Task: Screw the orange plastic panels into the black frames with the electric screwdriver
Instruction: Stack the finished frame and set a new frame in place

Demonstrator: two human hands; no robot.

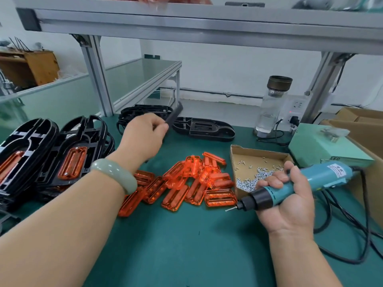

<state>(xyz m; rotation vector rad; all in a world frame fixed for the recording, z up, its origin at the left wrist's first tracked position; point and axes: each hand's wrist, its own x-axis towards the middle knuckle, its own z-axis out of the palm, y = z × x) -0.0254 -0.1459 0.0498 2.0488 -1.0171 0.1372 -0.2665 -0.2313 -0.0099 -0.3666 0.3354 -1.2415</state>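
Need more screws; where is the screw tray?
Head view, right side: the cardboard screw tray lies on the mat between the orange panels and the right hand.

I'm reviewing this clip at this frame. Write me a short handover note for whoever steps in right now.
Left hand: grips a black frame at the back of the bench; it is blurred.
Right hand: holds the electric screwdriver, with what looks like a screw on its bit.
Orange panels are piled mid-bench, screws are in the cardboard tray, and empty frames lie behind.
Done: finished frames with panels fitted are stacked on the left.
Left: seat a panel in the gripped frame, screw it down, and repeat.
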